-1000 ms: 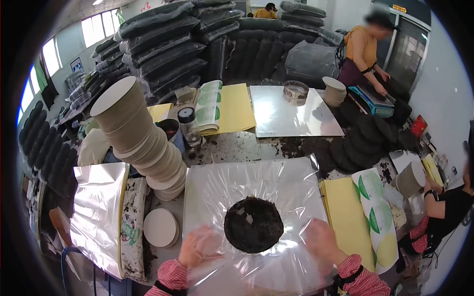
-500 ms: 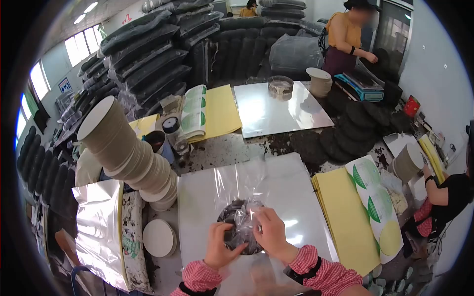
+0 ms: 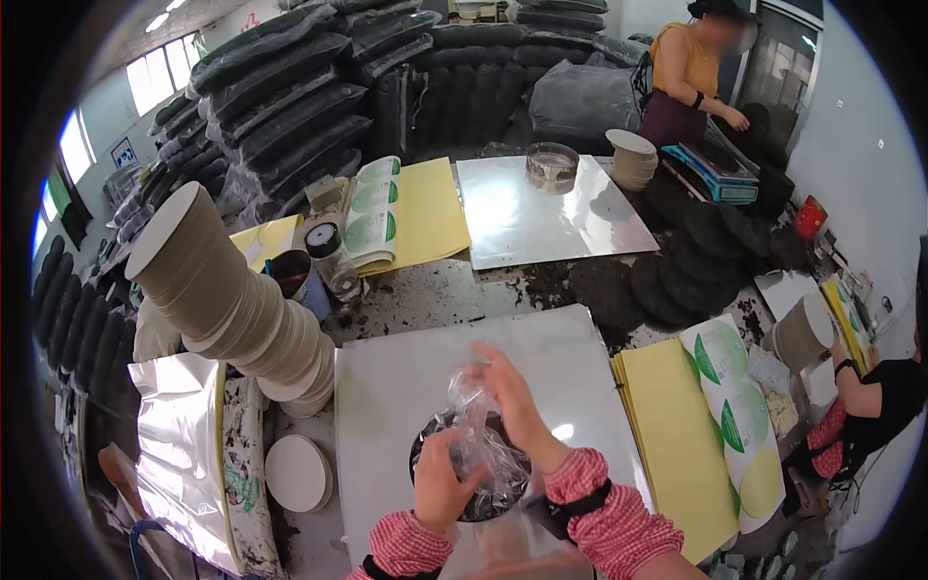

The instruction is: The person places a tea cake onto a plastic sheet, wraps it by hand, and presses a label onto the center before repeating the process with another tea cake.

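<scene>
A dark round cake (image 3: 422, 450) lies on a pale flat board (image 3: 387, 387), with crumpled clear plastic film (image 3: 498, 464) bunched over it. My left hand (image 3: 445, 488) is curled at the near left side of the cake, thumb and fingers closing on the film. Higher up, my right hand (image 3: 514, 398) pinches a gathered end of the film above the cake, its index finger stretched away from me. Much of the cake is hidden by film and hands.
Left of the board lean tall stacked beige discs (image 3: 222, 309), beside one loose disc (image 3: 300, 474). Yellow sheets (image 3: 667, 416) and green-printed sheets (image 3: 730, 406) lie right. Dark discs (image 3: 715, 242) are piled farther back. One person (image 3: 688, 77) stands behind; another (image 3: 870, 396) is at right.
My right hand has risen away from the cake, drawing the film up into a gathered end. My left hand has shifted slightly right and down, and the view has moved a little.
</scene>
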### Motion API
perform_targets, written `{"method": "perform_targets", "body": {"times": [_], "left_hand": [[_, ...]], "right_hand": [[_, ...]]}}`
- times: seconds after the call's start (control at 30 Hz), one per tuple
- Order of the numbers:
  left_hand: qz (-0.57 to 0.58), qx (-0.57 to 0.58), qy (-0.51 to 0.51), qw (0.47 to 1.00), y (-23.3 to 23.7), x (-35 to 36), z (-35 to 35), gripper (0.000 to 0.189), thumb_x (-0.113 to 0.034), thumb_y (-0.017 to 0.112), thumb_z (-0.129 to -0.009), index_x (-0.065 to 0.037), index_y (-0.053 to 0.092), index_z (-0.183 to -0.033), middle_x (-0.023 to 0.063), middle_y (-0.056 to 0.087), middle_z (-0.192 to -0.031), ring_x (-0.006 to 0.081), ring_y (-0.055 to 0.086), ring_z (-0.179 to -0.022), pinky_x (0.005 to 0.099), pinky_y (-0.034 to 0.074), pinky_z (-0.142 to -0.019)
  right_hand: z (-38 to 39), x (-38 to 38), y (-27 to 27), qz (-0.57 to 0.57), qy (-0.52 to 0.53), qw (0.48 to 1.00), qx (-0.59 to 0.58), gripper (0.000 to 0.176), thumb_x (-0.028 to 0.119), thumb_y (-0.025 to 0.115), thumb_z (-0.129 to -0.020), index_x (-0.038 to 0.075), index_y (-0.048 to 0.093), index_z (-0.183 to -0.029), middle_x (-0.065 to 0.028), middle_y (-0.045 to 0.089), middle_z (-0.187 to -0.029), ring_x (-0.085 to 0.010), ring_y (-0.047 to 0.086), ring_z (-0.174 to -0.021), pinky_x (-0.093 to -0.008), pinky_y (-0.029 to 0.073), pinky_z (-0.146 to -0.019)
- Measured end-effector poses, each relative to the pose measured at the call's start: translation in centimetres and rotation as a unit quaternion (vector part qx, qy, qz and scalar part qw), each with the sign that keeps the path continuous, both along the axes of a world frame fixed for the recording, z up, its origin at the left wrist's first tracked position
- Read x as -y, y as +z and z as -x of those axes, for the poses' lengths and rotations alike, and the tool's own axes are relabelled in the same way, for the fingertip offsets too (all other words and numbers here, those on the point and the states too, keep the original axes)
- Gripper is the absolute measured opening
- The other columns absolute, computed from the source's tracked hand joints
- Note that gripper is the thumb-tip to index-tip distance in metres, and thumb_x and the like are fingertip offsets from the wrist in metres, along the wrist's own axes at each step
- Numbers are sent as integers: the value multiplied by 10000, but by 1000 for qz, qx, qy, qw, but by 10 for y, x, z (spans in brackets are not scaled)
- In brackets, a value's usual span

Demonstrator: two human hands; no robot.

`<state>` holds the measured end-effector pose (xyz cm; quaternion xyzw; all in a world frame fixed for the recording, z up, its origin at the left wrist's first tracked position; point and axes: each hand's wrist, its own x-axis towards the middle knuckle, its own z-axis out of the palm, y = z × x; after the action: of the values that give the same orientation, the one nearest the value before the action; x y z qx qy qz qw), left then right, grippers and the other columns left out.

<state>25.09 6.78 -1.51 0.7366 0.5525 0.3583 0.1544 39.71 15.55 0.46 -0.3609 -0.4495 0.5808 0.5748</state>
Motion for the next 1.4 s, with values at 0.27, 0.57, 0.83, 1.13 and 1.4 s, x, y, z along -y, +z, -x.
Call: {"method": "perform_targets", "body": {"times": [0.27,0.57,0.83,1.13,1.4], "left_hand": [[-29,-31,-9,999,0,2,3,647,-13,665,-660,-18,546,-1295,139,549,-1274,348,505,-1236,473,399,-1055],[51,-148,-79,985,10,19,2,746,-459,602,-901,22,416,-1440,212,399,-1501,359,316,-1439,591,123,-1173],[43,-259,-74,962,6,17,-2,825,-505,616,-879,66,406,-1436,234,370,-1524,357,283,-1462,567,144,-1180],[71,-225,-106,966,7,17,-3,819,-426,678,-832,96,416,-1406,281,352,-1511,414,235,-1466,590,107,-1180],[113,-229,-106,961,13,17,-3,862,-351,668,-804,99,324,-1454,290,279,-1541,450,200,-1466,596,62,-1182]], "right_hand": [[-28,88,-7,-271,52,867,416,263,79,757,-793,101,727,-1054,-105,661,-1084,-293,622,-1004,-375,537,-807],[-32,52,-7,-174,135,854,470,152,76,683,-760,50,693,-909,-120,647,-909,-306,635,-854,-402,521,-716],[-30,29,-5,-273,23,796,539,60,36,682,-768,21,679,-826,-116,653,-829,-311,639,-754,-369,524,-674],[-335,142,-59,-102,-391,660,633,81,17,739,-771,13,686,-831,-116,670,-859,-292,665,-756,-367,550,-703],[-364,160,-94,-135,-441,526,715,115,102,725,-791,49,718,-892,-106,722,-988,-295,691,-896,-413,541,-734]]}}
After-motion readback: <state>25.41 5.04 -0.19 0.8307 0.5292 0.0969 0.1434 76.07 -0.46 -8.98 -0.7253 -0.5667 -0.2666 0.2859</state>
